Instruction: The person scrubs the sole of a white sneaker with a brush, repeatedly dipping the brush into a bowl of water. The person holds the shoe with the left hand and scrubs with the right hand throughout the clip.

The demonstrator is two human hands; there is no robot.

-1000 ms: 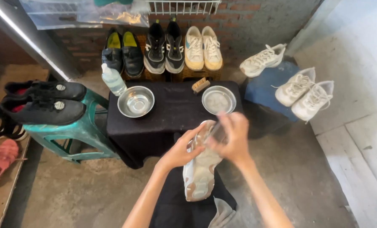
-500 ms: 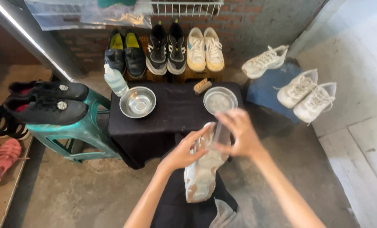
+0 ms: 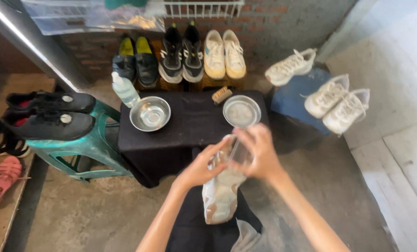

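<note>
Single view, camera on my head, looking steeply down and forward. My forearms enter from bottom edge, close to lens. Black-draped table sits mid-frame, brick wall farthest, along top edge.

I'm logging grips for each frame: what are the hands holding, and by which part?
Both hold a white sneaker turned sole up: the left hand grips its side, the right hand its far end; any item in the right fingers is too blurred to tell.
</note>
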